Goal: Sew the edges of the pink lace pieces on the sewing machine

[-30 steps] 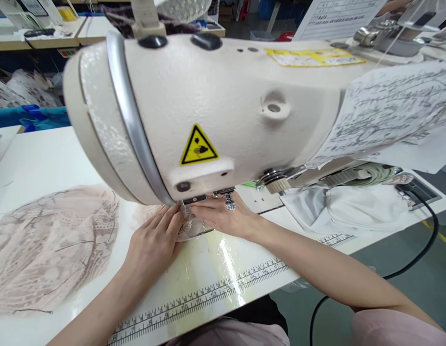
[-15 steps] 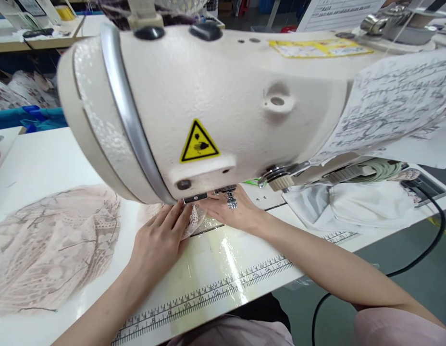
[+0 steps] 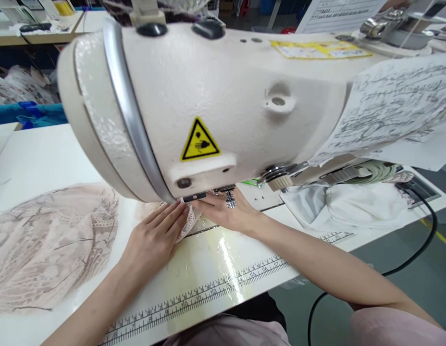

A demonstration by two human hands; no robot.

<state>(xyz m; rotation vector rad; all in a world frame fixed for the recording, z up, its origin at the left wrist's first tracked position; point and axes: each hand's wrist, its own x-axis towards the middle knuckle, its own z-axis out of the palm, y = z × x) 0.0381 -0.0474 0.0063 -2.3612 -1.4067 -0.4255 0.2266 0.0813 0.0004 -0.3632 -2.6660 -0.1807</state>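
Under the head of a cream sewing machine, both hands are at a piece of pale pink lace fabric. My left hand lies flat on the fabric with its fingers stretched forward toward the needle area. My right hand comes in from the right, its fingers extended to the left with their tips at the lace. The machine head covers part of the fingers and the needle itself. A small metal thumbscrew hangs in front of my right hand.
A heap of pink lace pieces with loose threads lies left. White fabric and a green cord coil lie right. A printed ruler follows the table's front edge. Handwritten paper covers the machine's right end.
My left hand has slid slightly left and toward me, its fingers lying flatter. The lace edge and my right fingertips have shifted a little left.
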